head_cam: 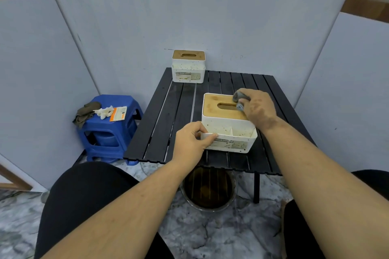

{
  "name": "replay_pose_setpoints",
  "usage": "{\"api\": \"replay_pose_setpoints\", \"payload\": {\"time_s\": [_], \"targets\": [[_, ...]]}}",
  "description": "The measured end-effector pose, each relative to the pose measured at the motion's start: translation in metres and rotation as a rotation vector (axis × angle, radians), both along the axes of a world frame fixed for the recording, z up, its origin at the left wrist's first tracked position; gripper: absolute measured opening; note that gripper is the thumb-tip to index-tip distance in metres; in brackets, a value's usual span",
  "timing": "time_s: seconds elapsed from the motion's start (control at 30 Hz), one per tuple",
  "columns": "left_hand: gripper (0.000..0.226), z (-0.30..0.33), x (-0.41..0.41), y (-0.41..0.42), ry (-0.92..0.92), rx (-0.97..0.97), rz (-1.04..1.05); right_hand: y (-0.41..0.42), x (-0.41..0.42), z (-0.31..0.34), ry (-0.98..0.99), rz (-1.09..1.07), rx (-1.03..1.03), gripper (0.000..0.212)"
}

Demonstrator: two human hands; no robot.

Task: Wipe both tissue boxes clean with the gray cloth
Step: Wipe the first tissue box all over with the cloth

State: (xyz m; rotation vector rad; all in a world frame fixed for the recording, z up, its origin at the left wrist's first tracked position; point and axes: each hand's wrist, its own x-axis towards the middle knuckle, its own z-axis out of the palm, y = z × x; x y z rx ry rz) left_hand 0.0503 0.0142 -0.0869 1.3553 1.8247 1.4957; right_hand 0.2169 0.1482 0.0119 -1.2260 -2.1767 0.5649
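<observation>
Lower left of frame: blue plastic stool [109, 126] against the wall, carrying a crumpled olive-brown rag [85, 112], a wad of white tissue [104, 111] and an orange-and-white packet [118, 113]. All of it well apart from the work area.

Centre: black slatted table [168, 115]. Under its near edge I see a round basin [209, 190] on the marble floor, holding dark brownish liquid; the table edge covers part of its rim.

Two tissue boxes on the table. The far tissue box [188, 66] stands at the table's back left corner, near the wall, untouched; white speckled body, wooden lid with an oval slot, a printed label on its front. I cannot tell if tissues are inside.

The near tissue box [228, 124] stands right of centre, same make. Its front has open compartments split by a divider; the walls look spotted with dark flecks. I can't make out anything in the compartments.

My left hand [192, 140] is clamped on the near box's front left corner, thumb over the compartment rim. My right hand [255, 108] is closed around the gray cloth [241, 100], bunched up and pressed on the right end of the wooden lid, just beside the slot. The right wrist hides the box's right rear edge.
</observation>
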Motion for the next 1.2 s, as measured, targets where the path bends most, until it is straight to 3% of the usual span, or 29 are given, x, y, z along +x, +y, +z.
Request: {"api": "replay_pose_setpoints", "payload": {"time_s": [0.07, 0.2, 0.3, 0.47, 0.6, 0.93, 1.1, 1.2], "targets": [[0.032, 0.000, 0.001, -0.001, 0.001, 0.001, 0.005, 0.002, -0.019, -0.007, -0.065, 0.001, 0.067, 0.013], [0.035, 0.004, 0.002, -0.003, 0.004, 0.040, 0.010, -0.022, -0.070, 0.001, -0.112, 0.291, 0.046, 0.010], [0.034, 0.004, 0.000, -0.004, 0.060, 0.066, 0.031, -0.022, -0.075, 0.007, -0.103, 0.395, 0.050, 0.008], [0.034, 0.001, 0.000, -0.002, 0.086, 0.010, 0.021, 0.009, -0.043, 0.014, -0.161, 0.229, -0.075, 0.012], [0.034, 0.003, -0.001, -0.002, 0.109, 0.005, 0.019, 0.016, -0.005, 0.015, -0.219, 0.216, -0.040, 0.020], [0.033, 0.005, 0.002, -0.005, 0.124, -0.019, 0.027, -0.027, 0.067, -0.012, -0.064, 0.387, 0.038, 0.043], [0.026, 0.009, 0.004, -0.009, 0.151, -0.014, 0.001, -0.029, 0.076, -0.023, 0.009, 0.362, 0.126, 0.054], [0.025, 0.009, 0.005, -0.009, 0.134, -0.029, -0.003, -0.024, 0.078, -0.027, 0.001, 0.307, 0.077, 0.060]]}}
